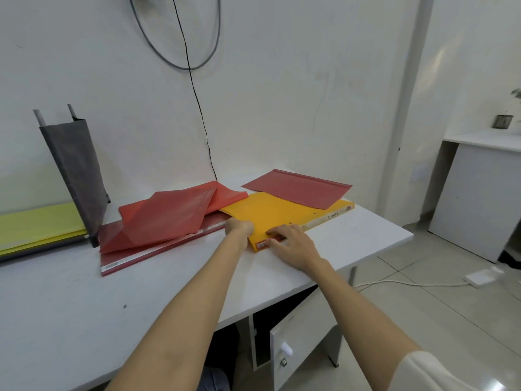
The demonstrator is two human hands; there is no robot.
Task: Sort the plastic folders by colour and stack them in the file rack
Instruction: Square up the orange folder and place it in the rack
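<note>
Orange folder (276, 213): flat on tabletop (70, 300), right of red folders (158, 227), far corner under another red one.
Left hand (239, 227): fingers curled at near-left edge, apparently gripping.
Right hand (290, 244): fingers spread flat, pressing spine.
Technique: slide clear before lifting, then carry to file rack (74, 170).

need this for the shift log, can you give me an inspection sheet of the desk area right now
surface: white desk, small dark speck near the front
job's things: orange folder under both hands; red folders piled to its left, one red folder lying across its far end; yellow folders flat in the rack at far left
clutter: nothing seen
grippers: left hand grips the orange folder's near left edge; right hand rests flat on its near corner
cables: black cable down the wall; white cord on the floor
surroundings: second desk with potted plant at right
</note>
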